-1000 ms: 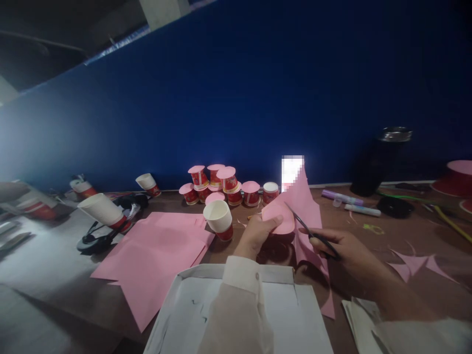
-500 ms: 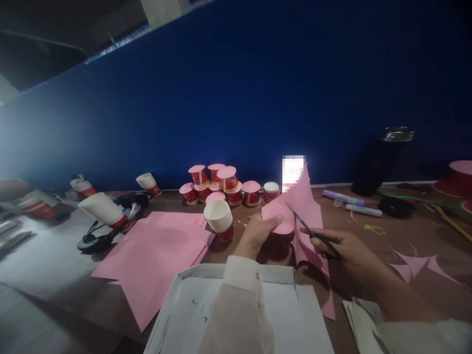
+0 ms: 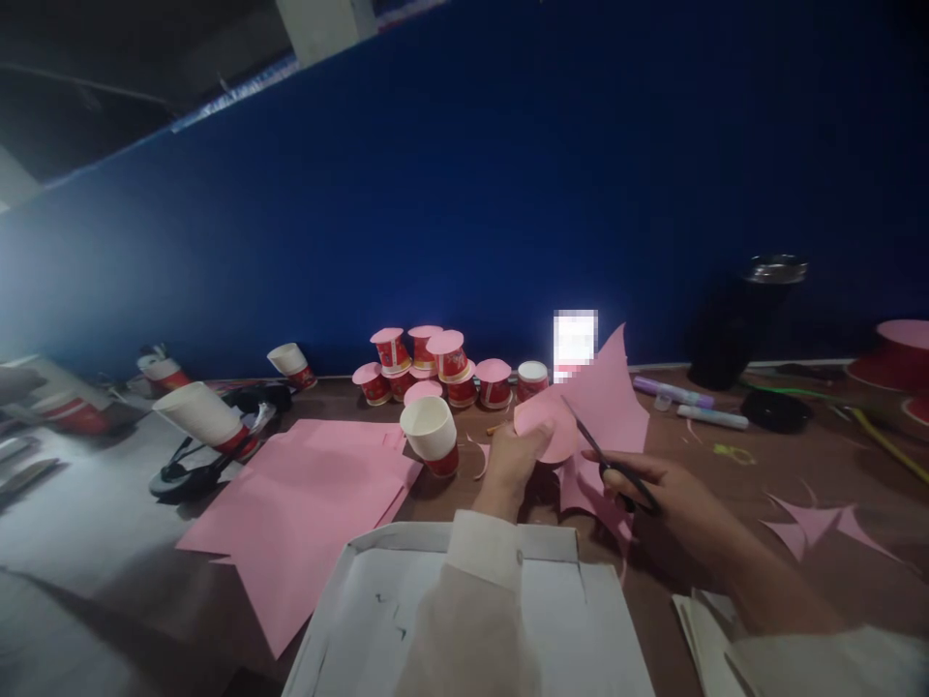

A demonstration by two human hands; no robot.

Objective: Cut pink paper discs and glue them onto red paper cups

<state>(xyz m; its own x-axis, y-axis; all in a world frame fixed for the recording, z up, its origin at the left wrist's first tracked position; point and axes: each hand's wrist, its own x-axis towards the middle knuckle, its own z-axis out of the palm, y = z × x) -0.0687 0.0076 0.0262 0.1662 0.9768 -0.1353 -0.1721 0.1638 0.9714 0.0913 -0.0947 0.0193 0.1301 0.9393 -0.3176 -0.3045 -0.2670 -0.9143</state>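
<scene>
My left hand (image 3: 517,455) pinches a sheet of pink paper (image 3: 616,397) by a rounded, partly cut-out part near its left side. Closed around the handles of black-handled scissors (image 3: 628,481) is my right hand (image 3: 672,499). The blades point up and left, lying against the pink sheet at the edge of the rounded part. Strips of the sheet hang below the blades. A white-and-red paper cup (image 3: 430,434) stands just left of my left hand. Behind it, several short red cups (image 3: 451,356) with pink paper discs on top are grouped and partly stacked.
A stack of pink paper (image 3: 305,494) lies left, near tilted paper cups (image 3: 207,421). A white box lid (image 3: 355,620) is in front of me. Right are markers (image 3: 674,391), a black bottle (image 3: 744,319), pink scraps (image 3: 820,523) and a folded cloth (image 3: 707,629). A blue partition (image 3: 464,194) stands behind.
The pink sheet has turned, its upper corner shifting right and its lower strips moving left and up. My left hand still pinches it; the scissors have moved slightly left.
</scene>
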